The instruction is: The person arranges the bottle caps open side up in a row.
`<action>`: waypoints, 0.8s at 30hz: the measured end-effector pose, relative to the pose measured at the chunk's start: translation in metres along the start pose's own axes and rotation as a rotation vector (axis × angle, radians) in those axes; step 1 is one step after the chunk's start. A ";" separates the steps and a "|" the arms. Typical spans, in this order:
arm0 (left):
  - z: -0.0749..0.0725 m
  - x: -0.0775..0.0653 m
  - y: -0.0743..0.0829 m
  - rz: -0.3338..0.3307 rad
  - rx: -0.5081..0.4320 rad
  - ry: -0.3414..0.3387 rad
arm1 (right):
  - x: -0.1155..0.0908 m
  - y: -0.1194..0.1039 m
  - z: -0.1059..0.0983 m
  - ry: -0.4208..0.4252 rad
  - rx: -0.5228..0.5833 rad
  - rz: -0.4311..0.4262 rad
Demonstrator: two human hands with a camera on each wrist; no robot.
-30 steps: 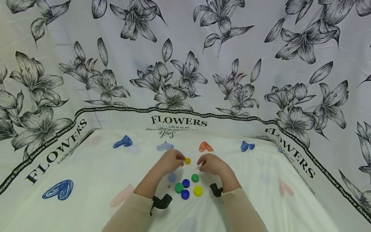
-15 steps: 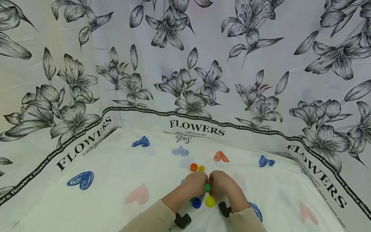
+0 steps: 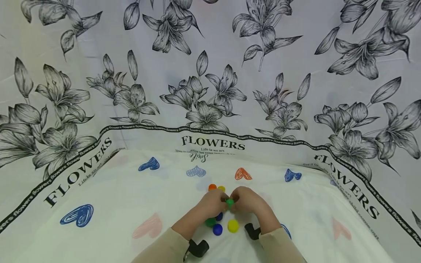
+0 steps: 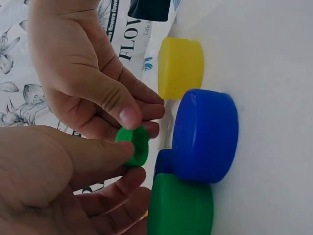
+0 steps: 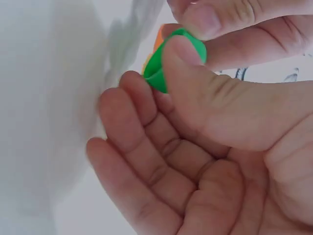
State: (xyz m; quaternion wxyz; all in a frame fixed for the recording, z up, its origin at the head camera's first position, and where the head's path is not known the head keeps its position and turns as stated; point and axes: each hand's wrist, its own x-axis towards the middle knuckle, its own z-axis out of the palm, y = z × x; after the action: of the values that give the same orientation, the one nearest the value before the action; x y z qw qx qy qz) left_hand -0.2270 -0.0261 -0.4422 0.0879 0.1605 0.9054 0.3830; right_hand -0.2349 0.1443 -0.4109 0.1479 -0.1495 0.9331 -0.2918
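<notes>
Both hands hold one small green cap between them, just above the cloth. In the left wrist view, the thumb and forefinger of my left hand pinch the green cap, whose hollow side shows. My right hand pinches its other side; in the right wrist view its thumb lies over the green cap and the other fingers are loosely bent. Nearer to me lie a yellow cap, a blue cap, another blue cap and a second green cap, partly covered by my left hand.
Beyond the hands, an orange cap and a yellow cap lie side by side. White cloth with printed hearts covers the surface. A flower-printed curtain rises behind it. Black wrist mounts sit by the sleeves.
My hands were apart, the left at the yellow cap and the green cap on the cloth. They came together on the green cap and hold it still. The orange cap has come into view.
</notes>
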 end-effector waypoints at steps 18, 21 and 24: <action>-0.006 0.009 -0.016 -0.007 -0.329 0.256 | 0.010 0.007 -0.007 0.087 0.288 -0.022; -0.003 0.013 -0.013 -0.023 -0.356 0.264 | 0.011 0.010 -0.009 0.116 0.314 -0.012; -0.001 0.015 -0.011 -0.017 -0.383 0.268 | 0.012 0.013 -0.010 0.156 0.340 -0.004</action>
State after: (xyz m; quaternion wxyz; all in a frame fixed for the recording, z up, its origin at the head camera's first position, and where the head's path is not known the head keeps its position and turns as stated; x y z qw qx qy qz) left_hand -0.2433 -0.0283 -0.4501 -0.0012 0.0810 0.8211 0.5650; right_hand -0.2525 0.1553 -0.4130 0.0979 -0.1010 0.8786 -0.4564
